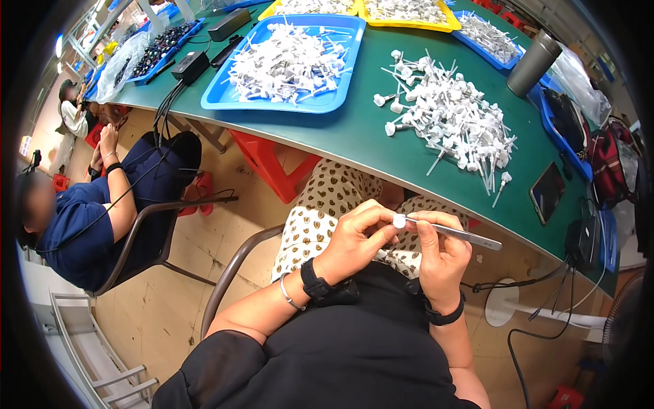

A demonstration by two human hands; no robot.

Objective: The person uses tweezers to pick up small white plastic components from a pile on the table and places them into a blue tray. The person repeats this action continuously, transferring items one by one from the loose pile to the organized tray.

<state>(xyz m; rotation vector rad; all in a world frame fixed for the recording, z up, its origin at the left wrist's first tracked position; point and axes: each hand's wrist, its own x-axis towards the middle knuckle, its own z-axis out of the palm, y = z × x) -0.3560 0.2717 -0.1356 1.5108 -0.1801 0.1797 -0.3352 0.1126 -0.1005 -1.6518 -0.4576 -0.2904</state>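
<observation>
Above my lap, my left hand (pixel 357 238) pinches a small white plastic part (pixel 399 221) with a round head between thumb and fingers. My right hand (pixel 443 255) is closed around metal tweezers (pixel 482 240), whose tips point left at the white part. Whether the tips touch it I cannot tell. On the green table (pixel 388 153) in front of me lies a loose pile of white parts (pixel 456 112) with thin stems. To its left, a blue tray (pixel 212 99) holds a heap of similar white parts (pixel 289 65).
Yellow trays (pixel 446 26) stand at the back. On the right are a dark bottle (pixel 535 65), a phone (pixel 547 193), a black adapter (pixel 582 242) and trailing cables. A red stool (pixel 269 167) is under the table. Another person (pixel 88 218) sits at the left.
</observation>
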